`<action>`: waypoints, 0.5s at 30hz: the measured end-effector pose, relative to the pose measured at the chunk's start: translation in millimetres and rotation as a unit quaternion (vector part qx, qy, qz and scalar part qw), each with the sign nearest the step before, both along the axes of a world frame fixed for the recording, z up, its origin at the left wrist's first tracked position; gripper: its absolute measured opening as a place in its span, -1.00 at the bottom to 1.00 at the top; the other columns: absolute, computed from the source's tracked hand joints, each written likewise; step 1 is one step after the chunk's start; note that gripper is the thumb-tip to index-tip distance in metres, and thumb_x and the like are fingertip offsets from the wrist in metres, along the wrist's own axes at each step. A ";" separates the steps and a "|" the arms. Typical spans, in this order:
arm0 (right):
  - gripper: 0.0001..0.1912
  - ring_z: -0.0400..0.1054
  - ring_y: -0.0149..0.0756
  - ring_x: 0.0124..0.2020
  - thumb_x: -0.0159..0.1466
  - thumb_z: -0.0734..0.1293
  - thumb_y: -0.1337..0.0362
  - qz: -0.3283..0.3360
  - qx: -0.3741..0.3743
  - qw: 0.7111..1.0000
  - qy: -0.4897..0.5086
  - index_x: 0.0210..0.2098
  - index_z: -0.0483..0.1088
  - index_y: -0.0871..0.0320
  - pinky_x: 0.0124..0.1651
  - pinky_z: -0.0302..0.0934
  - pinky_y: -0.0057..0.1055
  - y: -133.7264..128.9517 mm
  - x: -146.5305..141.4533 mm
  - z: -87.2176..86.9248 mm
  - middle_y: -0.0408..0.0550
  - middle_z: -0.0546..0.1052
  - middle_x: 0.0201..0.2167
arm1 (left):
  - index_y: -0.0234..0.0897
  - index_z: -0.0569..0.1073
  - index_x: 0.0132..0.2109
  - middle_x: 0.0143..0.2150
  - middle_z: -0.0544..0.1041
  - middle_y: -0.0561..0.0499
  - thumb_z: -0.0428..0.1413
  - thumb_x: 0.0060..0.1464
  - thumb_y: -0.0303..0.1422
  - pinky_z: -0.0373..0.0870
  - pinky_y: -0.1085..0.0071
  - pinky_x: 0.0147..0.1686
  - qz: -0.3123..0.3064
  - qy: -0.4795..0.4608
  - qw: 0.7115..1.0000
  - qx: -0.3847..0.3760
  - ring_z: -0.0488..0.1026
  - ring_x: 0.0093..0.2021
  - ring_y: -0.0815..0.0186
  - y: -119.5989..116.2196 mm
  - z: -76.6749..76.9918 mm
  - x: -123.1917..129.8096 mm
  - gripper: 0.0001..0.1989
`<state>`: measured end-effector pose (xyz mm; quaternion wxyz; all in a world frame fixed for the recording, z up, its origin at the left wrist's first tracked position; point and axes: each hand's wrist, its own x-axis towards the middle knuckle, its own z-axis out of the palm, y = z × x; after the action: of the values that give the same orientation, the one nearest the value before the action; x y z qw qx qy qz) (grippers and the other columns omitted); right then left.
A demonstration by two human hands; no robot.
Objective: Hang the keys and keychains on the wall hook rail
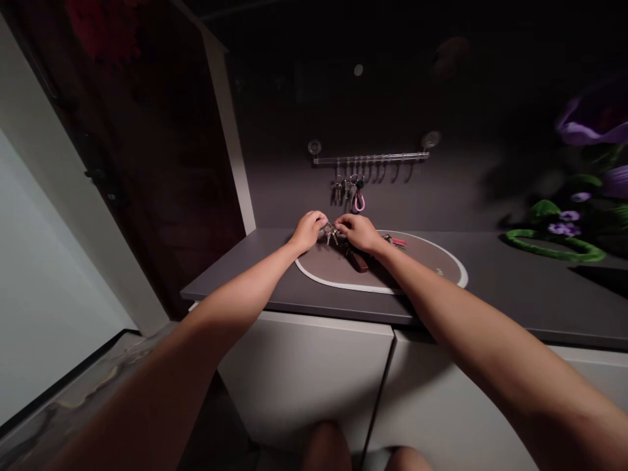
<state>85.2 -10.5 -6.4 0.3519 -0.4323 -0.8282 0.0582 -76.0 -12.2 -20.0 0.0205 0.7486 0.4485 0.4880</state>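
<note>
Between my two hands hangs a small bunch of silver keys [332, 235], held above the oval mat. My left hand [309, 230] pinches it from the left, fingers closed. From the right, my right hand [358, 231] pinches the same bunch with thumb and fingertips. Just under my right hand, a dark brown key holder [359, 261] lies on the brown mat [333, 276] with the white rim. More keys with a red piece [398, 242] rest on the mat, right of my right wrist.
A clear hook rail [373, 158] on the dark wall carries several keys and a pink loop [360, 200] on its left hooks. Purple flowers [569, 222] with a green ring base stand at the right. A dark door [147, 150] is at the left.
</note>
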 end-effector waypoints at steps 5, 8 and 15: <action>-0.80 0.34 -0.40 -0.32 0.19 0.22 0.30 0.033 -0.029 0.996 0.079 -0.27 0.43 0.23 -0.16 0.17 -0.46 -0.4 -0.9 -0.4 -0.04 0.52 -0.33 | -0.31 0.34 -0.44 -0.37 0.44 0.01 -0.05 0.06 -0.49 0.24 0.43 -0.19 0.003 -0.029 0.999 0.014 0.33 -0.28 0.36 0.9 1.6 -1.8 -0.86; -0.79 0.33 -0.43 -0.35 0.19 0.21 0.30 0.065 -0.060 0.987 0.137 -0.24 0.40 0.25 -0.19 0.19 -0.46 1.0 -2.5 -1.1 -0.04 0.50 -0.33 | -0.31 0.34 -0.44 -0.38 0.44 0.02 -0.05 0.06 -0.47 0.25 0.44 -0.20 0.000 -0.050 0.999 0.010 0.33 -0.30 0.37 1.3 2.5 -1.8 -0.86; -0.72 0.29 -0.45 -0.37 0.18 0.23 0.18 0.132 -0.110 0.964 0.202 -0.21 0.35 0.25 -0.22 0.21 -0.47 -1.3 -6.2 -0.8 -0.05 0.46 -0.32 | -0.33 0.37 -0.38 -0.41 0.44 0.04 -0.02 0.07 -0.38 0.27 0.48 -0.30 -0.053 -0.110 0.992 -0.016 0.33 -0.37 0.41 -0.6 4.6 1.7 -0.87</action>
<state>79.0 -11.8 -7.2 0.4509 -0.3343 -0.7783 0.2814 -74.3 -12.8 -15.4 0.1079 0.7128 0.4110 0.5580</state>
